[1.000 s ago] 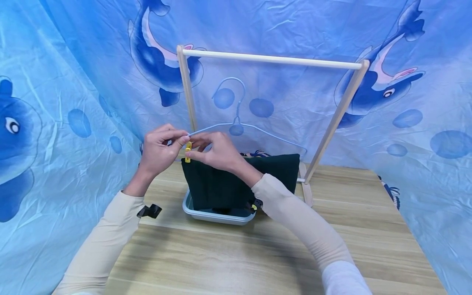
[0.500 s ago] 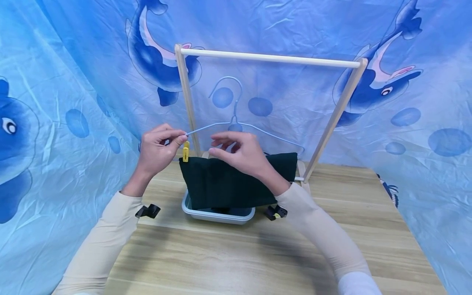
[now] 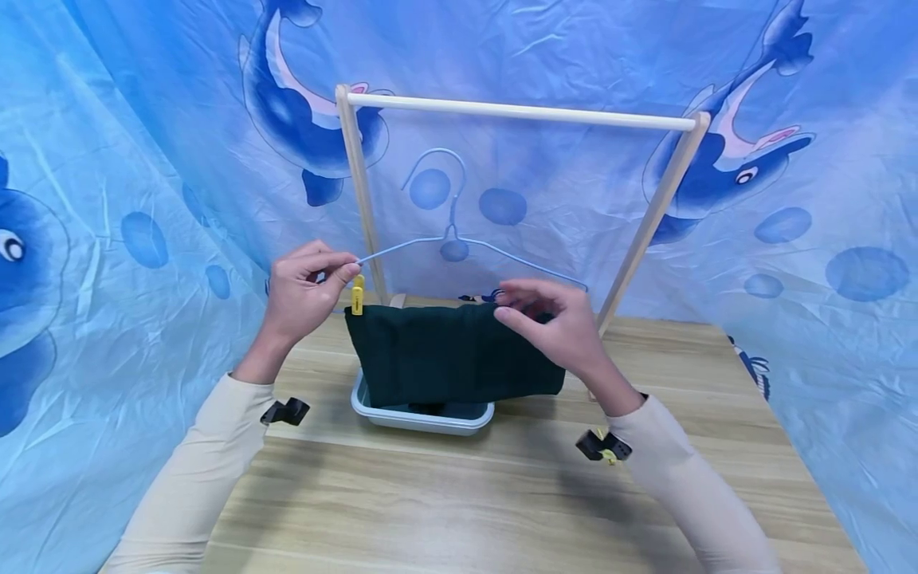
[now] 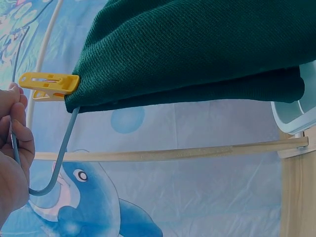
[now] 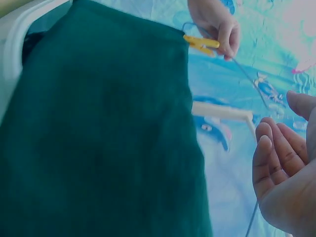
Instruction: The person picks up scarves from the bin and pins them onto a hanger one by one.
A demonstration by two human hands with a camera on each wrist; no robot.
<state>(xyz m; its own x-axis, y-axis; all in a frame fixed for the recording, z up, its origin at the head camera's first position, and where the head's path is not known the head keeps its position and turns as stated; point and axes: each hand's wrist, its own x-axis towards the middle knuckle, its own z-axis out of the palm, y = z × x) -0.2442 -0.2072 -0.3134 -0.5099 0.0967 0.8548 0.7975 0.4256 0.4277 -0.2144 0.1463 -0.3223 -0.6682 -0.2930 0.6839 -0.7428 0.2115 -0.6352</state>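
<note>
My left hand [image 3: 304, 295] pinches the left arm of a pale blue wire clothes hanger [image 3: 412, 241], its hook pointing up. A dark green cloth [image 3: 445, 359] hangs folded over the hanger's bottom bar. One yellow clothespin [image 3: 357, 296] clips the cloth's top left corner; in the left wrist view this clothespin [image 4: 49, 85] sits beside the bent end of the wire. My right hand [image 3: 562, 327] is in front of the cloth's right part and hides its top right corner. Seen from the right wrist, the right hand [image 5: 289, 180] has loosely bent fingers, thumb apart, holding nothing.
A light blue basin [image 3: 423, 424] stands on the wooden table [image 3: 430, 502] under the cloth, with something dark inside. Behind rises a wooden rack with a white crossbar [image 3: 531, 112]. Blue dolphin-print fabric [image 3: 871, 207] encloses the back and sides.
My right hand has let go of the clothespin and moved right along the cloth's top edge. The clothespin stays on the left corner, and my left hand keeps its pinch on the hanger.
</note>
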